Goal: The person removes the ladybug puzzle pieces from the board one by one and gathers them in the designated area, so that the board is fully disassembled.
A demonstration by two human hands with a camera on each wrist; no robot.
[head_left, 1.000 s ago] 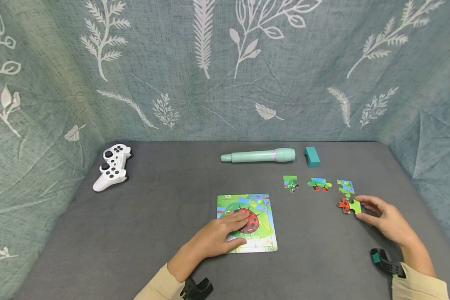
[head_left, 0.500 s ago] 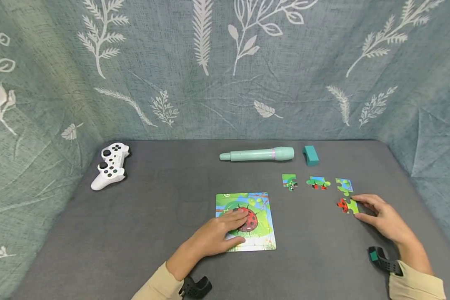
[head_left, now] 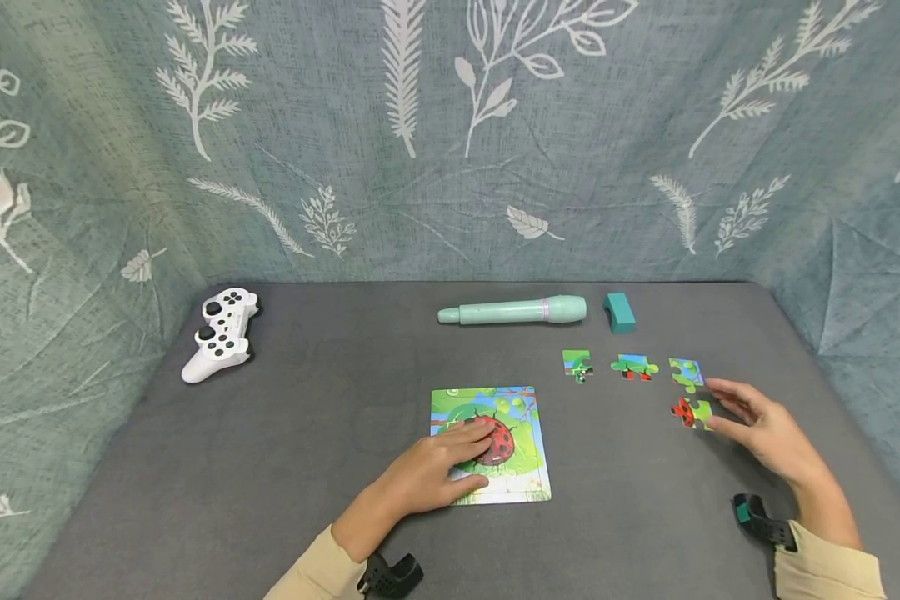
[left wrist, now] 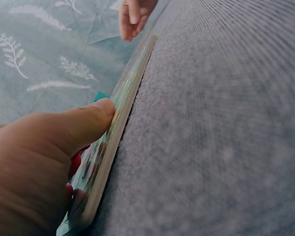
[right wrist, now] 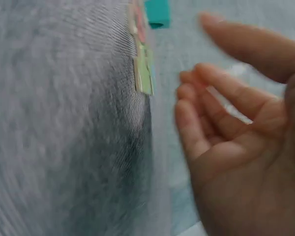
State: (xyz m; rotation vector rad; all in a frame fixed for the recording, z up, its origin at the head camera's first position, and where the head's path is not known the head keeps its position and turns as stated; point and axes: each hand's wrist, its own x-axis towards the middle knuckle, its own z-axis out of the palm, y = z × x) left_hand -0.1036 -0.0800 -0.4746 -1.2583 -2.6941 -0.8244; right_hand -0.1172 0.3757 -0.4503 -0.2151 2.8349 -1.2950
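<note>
A square ladybug puzzle [head_left: 525,483] lies on the grey table, and the left hand [head_left: 431,475] rests on it with fingers spread flat. The left wrist view shows that thumb along the edge of the puzzle board [left wrist: 113,142]. Beside a red and green puzzle piece [head_left: 693,413] is the right hand [head_left: 772,437], its thumb and fingers apart. In the right wrist view the right hand [right wrist: 236,108] holds nothing and is off the green piece [right wrist: 143,71]. A blue and green corner piece [head_left: 687,374] lies just behind the red and green one.
Two more loose pieces, one mostly green [head_left: 577,364] and one wider [head_left: 634,367], lie in the same row. Behind them are a mint microphone-shaped object [head_left: 513,311] and a teal block [head_left: 620,313]. A white game controller [head_left: 223,333] is at the far left, before a hanging patterned cloth [head_left: 420,217].
The right hand's thumb and fingers have spread and come away from the red and green piece, which stays on the table. The left hand keeps its place on the puzzle.
</note>
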